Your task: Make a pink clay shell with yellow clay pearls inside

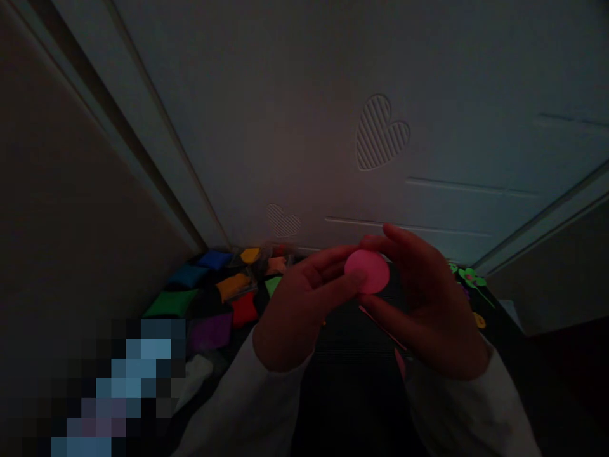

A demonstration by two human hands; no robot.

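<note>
Just below and right of the frame's centre, my left hand (304,298) holds the pink disc (377,273); my right hand (423,304) curves around its edge, gripping or not I cannot tell. Light, even pressure should keep it round.

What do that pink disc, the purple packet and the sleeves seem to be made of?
Pink disc: perhaps modelling clay or foam, smooth, matte and evenly coloured.
Purple packet: possibly plastic-wrapped clay, judging by its pouch shape; dimness hides the finish.
Sleeves: likely matte cloth, from their soft, loose drape.
</note>
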